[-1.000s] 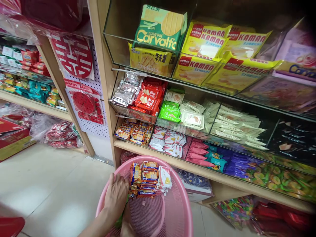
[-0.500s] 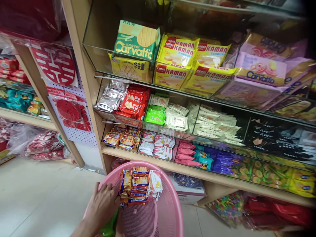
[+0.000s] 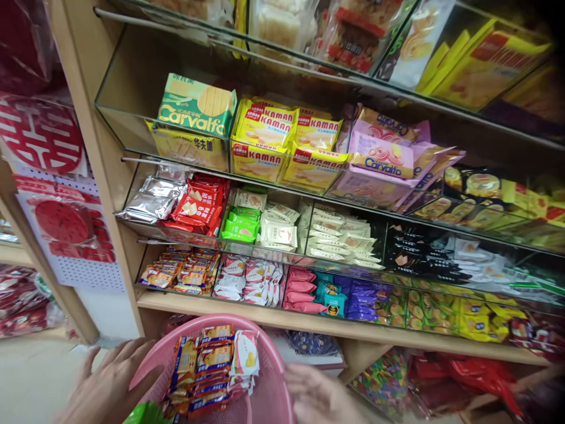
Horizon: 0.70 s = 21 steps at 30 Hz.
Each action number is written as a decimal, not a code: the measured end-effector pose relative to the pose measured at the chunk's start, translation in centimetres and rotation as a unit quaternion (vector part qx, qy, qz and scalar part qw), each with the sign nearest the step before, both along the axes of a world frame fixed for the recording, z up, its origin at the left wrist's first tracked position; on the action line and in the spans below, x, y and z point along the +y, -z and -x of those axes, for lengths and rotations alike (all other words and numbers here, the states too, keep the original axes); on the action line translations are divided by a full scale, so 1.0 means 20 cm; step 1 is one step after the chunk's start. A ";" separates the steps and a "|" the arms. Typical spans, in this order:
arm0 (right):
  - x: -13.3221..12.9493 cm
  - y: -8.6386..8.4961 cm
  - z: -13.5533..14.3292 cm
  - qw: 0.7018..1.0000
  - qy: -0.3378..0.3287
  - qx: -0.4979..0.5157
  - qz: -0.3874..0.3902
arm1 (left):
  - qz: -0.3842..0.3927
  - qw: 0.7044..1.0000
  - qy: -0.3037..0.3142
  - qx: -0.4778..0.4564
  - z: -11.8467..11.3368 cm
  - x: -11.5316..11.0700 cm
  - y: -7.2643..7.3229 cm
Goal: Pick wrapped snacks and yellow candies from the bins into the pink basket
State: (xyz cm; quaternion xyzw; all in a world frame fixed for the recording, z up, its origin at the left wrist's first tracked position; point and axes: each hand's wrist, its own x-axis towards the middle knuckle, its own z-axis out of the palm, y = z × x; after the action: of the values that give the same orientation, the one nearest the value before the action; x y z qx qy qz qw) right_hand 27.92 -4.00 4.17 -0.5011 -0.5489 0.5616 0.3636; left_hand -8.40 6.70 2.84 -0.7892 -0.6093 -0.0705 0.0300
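Observation:
A pink plastic basket [image 3: 270,353] stands below the shelves. Inside it are rows of orange-and-blue snack packets [image 3: 215,356] and, beside them, white-and-pink packets [image 3: 245,353]. Fingers spread, my left hand [image 3: 112,380] is over the basket's left rim with nothing visible in its grasp. Just below that hand, a bright green packet [image 3: 148,414] lies partly cut off by the picture's bottom edge. My right hand [image 3: 324,396] is blurred beside the basket's right rim; its fingers look loosely apart, and no item shows in them.
Glass-fronted shelves hold red packets [image 3: 198,203], green packets [image 3: 241,224], cream packets [image 3: 342,235] and pink packets [image 3: 301,290]. Yellow KAMAN packs [image 3: 267,126] sit higher up. A wooden post [image 3: 95,147] rises at left. Under the bottom shelf is a box [image 3: 304,353].
The view has shifted, so the shelves appear further left and more upper and right-hand shelving shows. My left hand has spread its fingers, and my right hand has come out to the basket's right side.

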 end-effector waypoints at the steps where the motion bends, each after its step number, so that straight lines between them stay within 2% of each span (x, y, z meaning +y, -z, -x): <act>1: 0.02 -0.08 -0.08 0.999 0.036 -0.029 -0.022 | -0.002 1.000 0.005 0.002 -0.02 0.01 0.00; 3: 0.05 -0.24 -0.20 0.986 0.111 -0.093 -0.084 | 0.002 1.000 0.014 0.009 -0.07 0.02 -0.01; 5: 0.09 -0.39 -0.28 0.951 0.180 -0.195 -0.160 | 0.006 0.999 0.029 0.012 -0.11 0.03 -0.02; 7: 0.15 -0.51 -0.34 0.884 0.222 -0.318 -0.261 | -0.006 0.999 0.051 0.006 -0.15 0.04 -0.03; 10: 0.26 -0.63 -0.40 0.772 0.230 -0.452 -0.382 | -0.030 0.996 0.084 -0.008 -0.18 0.05 -0.04; 12: 0.33 -0.67 -0.42 0.722 0.225 -0.503 -0.417 | -0.040 0.995 0.096 -0.012 -0.19 0.05 -0.06; 15: 0.40 -0.68 -0.44 0.674 0.239 -0.555 -0.425 | -0.046 0.994 0.098 -0.016 -0.19 0.03 -0.11; 18: 0.43 -0.68 -0.44 0.646 0.259 -0.578 -0.427 | -0.041 0.995 0.088 -0.017 -0.16 0.00 -0.15; 21: 0.44 -0.68 -0.43 0.629 0.264 -0.584 -0.439 | -0.045 0.996 0.071 -0.016 -0.10 -0.01 -0.17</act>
State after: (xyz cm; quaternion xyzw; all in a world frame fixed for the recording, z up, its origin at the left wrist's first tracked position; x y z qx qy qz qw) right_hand 36.43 4.89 17.71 -0.6289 -0.6719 -0.2763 0.2769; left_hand -6.43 6.55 6.33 -0.8272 -0.5481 -0.1127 0.0509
